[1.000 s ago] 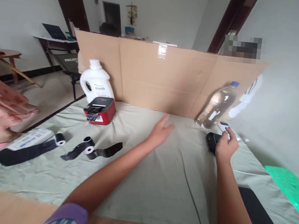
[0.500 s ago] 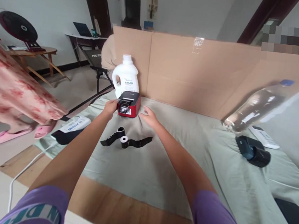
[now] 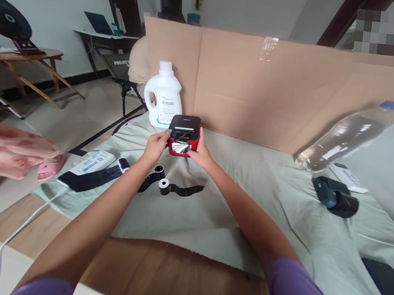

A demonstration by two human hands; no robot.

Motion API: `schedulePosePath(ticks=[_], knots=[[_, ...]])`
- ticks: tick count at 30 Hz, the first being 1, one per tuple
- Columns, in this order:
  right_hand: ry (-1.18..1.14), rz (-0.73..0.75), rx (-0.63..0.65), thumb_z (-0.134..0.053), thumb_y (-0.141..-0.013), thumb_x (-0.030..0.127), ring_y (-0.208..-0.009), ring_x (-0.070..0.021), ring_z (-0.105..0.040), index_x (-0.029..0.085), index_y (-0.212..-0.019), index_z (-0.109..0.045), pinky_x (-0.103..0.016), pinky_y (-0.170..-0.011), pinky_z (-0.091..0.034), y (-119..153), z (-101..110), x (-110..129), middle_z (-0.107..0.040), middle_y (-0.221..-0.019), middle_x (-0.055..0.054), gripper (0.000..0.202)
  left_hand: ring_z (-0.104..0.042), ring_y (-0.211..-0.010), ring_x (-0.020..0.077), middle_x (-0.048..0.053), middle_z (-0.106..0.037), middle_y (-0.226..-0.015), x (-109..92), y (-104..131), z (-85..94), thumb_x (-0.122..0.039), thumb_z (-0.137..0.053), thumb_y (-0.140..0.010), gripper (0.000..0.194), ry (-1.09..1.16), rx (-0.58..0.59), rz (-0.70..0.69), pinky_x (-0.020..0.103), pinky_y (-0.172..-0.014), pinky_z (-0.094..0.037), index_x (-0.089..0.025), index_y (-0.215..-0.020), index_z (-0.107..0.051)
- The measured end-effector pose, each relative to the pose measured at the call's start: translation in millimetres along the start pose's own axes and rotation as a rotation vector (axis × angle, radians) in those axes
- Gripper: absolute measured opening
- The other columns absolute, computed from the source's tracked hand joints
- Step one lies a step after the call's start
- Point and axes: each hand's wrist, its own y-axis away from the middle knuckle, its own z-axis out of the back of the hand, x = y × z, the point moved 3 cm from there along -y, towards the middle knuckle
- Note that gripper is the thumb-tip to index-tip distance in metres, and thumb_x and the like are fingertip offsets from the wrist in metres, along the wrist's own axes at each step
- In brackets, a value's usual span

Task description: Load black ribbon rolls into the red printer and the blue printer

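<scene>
A small red and black printer [image 3: 186, 124] is gripped at its sides between my two hands. My left hand [image 3: 156, 148] closes on its left side, thumb near the front edge. On the right side my right hand [image 3: 202, 152] wraps around, fingers partly hidden behind it. Shiny dark film shows at the printer's front slot. Whether its base touches the cloth I cannot tell. Just nearer to me lie two small rolls of black strip: one roll [image 3: 164, 187] with its tail to the right, another roll [image 3: 159, 171] with its tail to the left.
A white jug [image 3: 166, 98] stands behind the printer, before a cardboard panel [image 3: 238, 86]. Left are a white power strip [image 3: 94, 161] and a long black strip [image 3: 91, 179]. Right are a clear bottle [image 3: 349, 135], a dark device [image 3: 334, 196] and a black slab [image 3: 385, 284]. A person's pink-clad leg shows at left.
The printer has shifted right, away from the jug, and turned to face me more. My right hand, open beside it before, now holds its right side.
</scene>
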Motion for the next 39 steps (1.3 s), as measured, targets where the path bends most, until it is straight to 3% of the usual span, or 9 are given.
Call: schedulePosePath(ticks=[4, 6, 9, 12, 16, 22, 30, 34, 39], knots=[[0.041, 0.127, -0.021, -0.076, -0.079, 0.043, -0.132, -0.0287, -0.05, 0.022, -0.16, -0.002, -0.046, -0.114, -0.037, 55.5, 67.2, 30.1, -0.044, -0.152, -0.008, 0.112, -0.059, -0.122, 0.0261, 0.005, -0.074, -0.11, -18.0, 60.3, -49.0, -0.035, -0.072, -0.079, 0.027, -0.003, 0.208, -0.167, 0.036, -0.108, -0.045, -0.018, -0.099, -0.075], [0.12, 0.131, -0.06, -0.073, -0.082, 0.043, -0.132, -0.0292, -0.05, 0.022, -0.16, -0.004, -0.046, -0.114, -0.038, 89.4, 98.5, 39.6, -0.043, -0.152, -0.01, 0.106, -0.055, -0.13, 0.0272, 0.005, -0.074, -0.114, -18.6, 94.4, -72.0, -0.031, -0.073, -0.079, 0.029, 0.016, 0.266, -0.165, 0.035, -0.115, -0.038, -0.019, -0.105, -0.075], [0.246, 0.115, -0.152, -0.072, -0.081, 0.041, -0.142, -0.0302, -0.039, 0.022, -0.16, -0.009, -0.046, -0.12, -0.029, 142.1, 134.7, 42.7, -0.036, -0.157, -0.01, 0.103, -0.052, -0.134, 0.0277, 0.005, -0.071, -0.123, -4.4, 140.8, -99.3, -0.029, -0.075, -0.078, 0.037, 0.099, 0.336, -0.093, 0.034, -0.118, -0.034, -0.021, -0.114, -0.073], [0.353, 0.073, -0.185, -0.067, -0.083, 0.037, -0.15, -0.0289, -0.022, 0.022, -0.16, -0.005, -0.045, -0.124, -0.018, 186.5, 152.2, 33.5, -0.019, -0.164, -0.008, 0.1, -0.051, -0.135, 0.0278, 0.003, -0.065, -0.133, 20.2, 174.7, -114.6, -0.03, -0.075, -0.078, 0.044, 0.091, 0.406, -0.057, 0.034, -0.12, -0.033, -0.026, -0.122, -0.07], [0.386, 0.058, -0.208, -0.065, -0.086, 0.038, -0.149, -0.0302, -0.025, 0.022, -0.16, 0.0, -0.05, -0.123, -0.022, 218.8, 157.7, 15.6, -0.021, -0.164, -0.01, 0.1, -0.044, -0.141, 0.0252, 0.001, -0.056, -0.144, 46.1, 197.6, -120.1, -0.037, -0.065, -0.086, 0.05, -0.003, 0.477, -0.077, 0.037, -0.122, -0.028, -0.03, -0.136, -0.059], [0.336, -0.018, -0.194, -0.066, -0.086, 0.041, -0.137, -0.0314, -0.046, 0.022, -0.16, 0.005, -0.052, -0.116, -0.036, 225.2, 156.0, 2.2, -0.037, -0.156, -0.014, 0.104, -0.036, -0.146, 0.0218, -0.002, -0.049, -0.15, 57.0, 202.7, -119.7, -0.038, -0.061, -0.088, 0.054, -0.016, 0.479, -0.049, 0.034, -0.123, -0.025, -0.032, -0.141, -0.053], [0.474, -0.04, -0.311, -0.056, -0.094, 0.041, -0.146, -0.0308, -0.032, 0.022, -0.16, -0.007, -0.053, -0.118, -0.03, 244.6, 150.5, 11.9, -0.03, -0.159, -0.014, 0.085, -0.025, -0.151, 0.0223, -0.001, -0.033, -0.161, 57.0, 214.8, -108.6, -0.04, -0.052, -0.095, 0.061, -0.144, 0.549, -0.081, 0.037, -0.127, -0.018, -0.03, -0.153, -0.035], [0.528, -0.128, -0.285, -0.048, -0.098, 0.041, -0.142, -0.03, -0.036, 0.022, -0.159, -0.013, -0.056, -0.115, -0.033, 266.1, 147.5, 12.2, -0.034, -0.157, -0.015, 0.072, -0.023, -0.152, 0.0243, 0.001, -0.026, -0.163, 66.8, 221.1, -96.9, -0.042, -0.048, -0.097, 0.066, -0.243, 0.587, -0.046, 0.044, -0.127, -0.018, -0.03, -0.157, -0.023], [0.472, -0.226, -0.253, -0.046, -0.099, 0.045, -0.141, -0.0275, -0.039, 0.025, -0.156, -0.025, -0.053, -0.118, -0.03, 289.4, 148.4, 14.5, -0.038, -0.155, -0.013, 0.064, -0.025, -0.151, 0.0235, -0.001, -0.028, -0.163, 69.3, 222.1, -94.2, -0.04, -0.052, -0.096, 0.066, -0.202, 0.594, -0.035, 0.043, -0.127, -0.019, -0.032, -0.156, -0.025]])
